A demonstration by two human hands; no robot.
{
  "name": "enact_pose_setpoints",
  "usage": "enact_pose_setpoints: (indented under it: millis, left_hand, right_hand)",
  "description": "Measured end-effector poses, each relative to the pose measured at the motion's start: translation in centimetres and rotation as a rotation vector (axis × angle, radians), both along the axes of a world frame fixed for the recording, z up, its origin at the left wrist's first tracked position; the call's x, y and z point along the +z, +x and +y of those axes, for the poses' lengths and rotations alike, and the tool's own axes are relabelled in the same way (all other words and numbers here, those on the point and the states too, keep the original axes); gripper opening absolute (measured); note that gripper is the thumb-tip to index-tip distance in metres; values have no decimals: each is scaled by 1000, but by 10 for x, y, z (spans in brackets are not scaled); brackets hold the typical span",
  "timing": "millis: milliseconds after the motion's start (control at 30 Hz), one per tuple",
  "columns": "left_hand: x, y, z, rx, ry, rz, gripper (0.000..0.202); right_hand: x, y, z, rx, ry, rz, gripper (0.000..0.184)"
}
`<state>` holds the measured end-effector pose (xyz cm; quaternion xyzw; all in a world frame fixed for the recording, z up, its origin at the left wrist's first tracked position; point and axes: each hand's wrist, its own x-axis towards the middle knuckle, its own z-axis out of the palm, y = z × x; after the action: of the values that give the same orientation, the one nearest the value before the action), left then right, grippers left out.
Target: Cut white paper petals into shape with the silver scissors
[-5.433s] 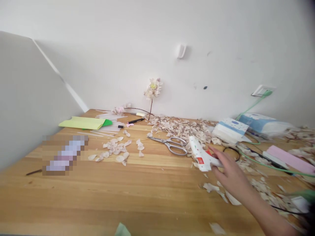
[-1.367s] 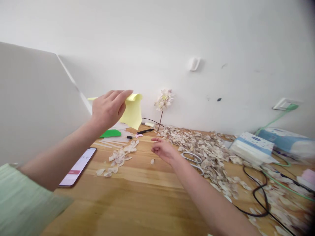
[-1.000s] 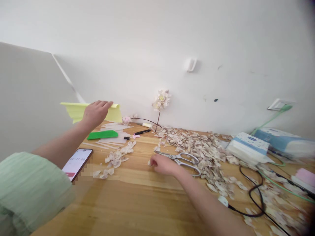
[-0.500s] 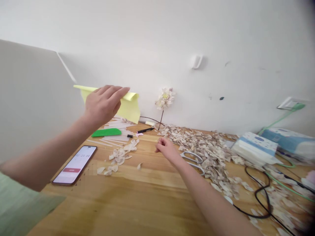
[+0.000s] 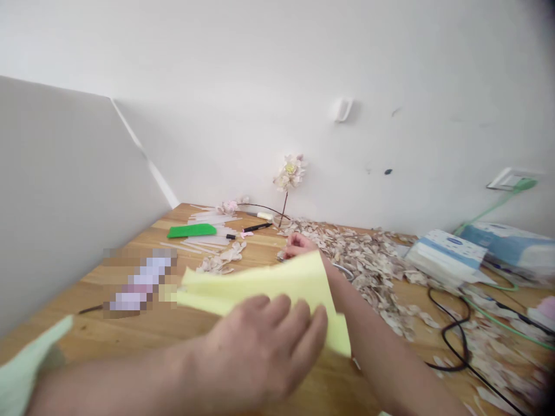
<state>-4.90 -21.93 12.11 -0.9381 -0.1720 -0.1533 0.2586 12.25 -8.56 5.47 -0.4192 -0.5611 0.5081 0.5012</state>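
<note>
Moved: yellow paper sheet (image 5: 277, 286), from raised near the wall to low above the bench (image 5: 225, 358).
Left hand (image 5: 264, 346) grip grasping the sheet; right hand (image 5: 297, 245) clenched beside the petal scraps (image 5: 368, 260).

Yellow paper (image 5: 277, 286) being held up off wooden desk, close to camera, low centre of view. Pale lemon, thin, looking folded or doubled: crease line running along lower left edge. Sheet lying nearly flat, tilting slightly, pointed corner sticking out left, lower right corner drooping. Lower middle part being covered by fingers gripping it. Surface plain, no print showing.
</note>
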Motion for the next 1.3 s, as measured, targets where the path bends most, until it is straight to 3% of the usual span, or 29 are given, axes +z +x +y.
enact_pose_setpoints:
  millis: [67, 167, 267, 367, 433, 500, 567, 633, 733, 800, 867, 1000, 1167, 1300]
  left_hand:
    - [-40, 14, -11, 1, -167, 49, 40]
    - [-90, 34, -17, 115, -364, 105, 41]
    - [-116, 44, -16, 152, -499, 168, 44]
    - [-125, 39, -13, 202, -558, 179, 47]
    - [-121, 28, -7, 216, -570, 187, 45]
    - [-105, 10, 6, 190, -541, 168, 41]
    - [-76, -12, 28, 168, -366, 6, 43]
    - [-40, -34, 58, 234, -115, -244, 44]
    - [4, -63, 111, 557, 51, -375, 43]
    - [14, -79, 147, 707, 32, -382, 43]
    - [9, -92, 179, 782, -44, -355, 43]
    - [-22, -111, 219, 788, -153, -323, 35]
    - [-51, -113, 224, 731, -308, -355, 21]
    - [-49, -90, 213, 682, -422, -442, 31]
  right_hand:
    - [19, 18, -10, 21, 10, 105, 19]
    - [39, 37, -31, 48, 28, 202, 25]
    - [43, 47, -53, 81, 14, 217, 24]
    - [36, 56, -66, 82, 1, 198, 25]
    - [31, 64, -71, 50, 15, 193, 27]
    - [27, 72, -75, 9, 26, 191, 28]
    - [25, 79, -77, -45, 27, 148, 26]
    - [21, 84, -80, -123, 34, 60, 24]
    - [14, 84, -85, -188, 55, -41, 27]
    - [9, 82, -88, -156, 36, -36, 28]
    - [5, 79, -92, -104, -1, 17, 28]
    - [1, 74, -98, -88, -80, 186, 28]
    - [-6, 70, -97, -151, -180, 355, 30]
    - [-11, 66, -94, -255, -238, 348, 32]
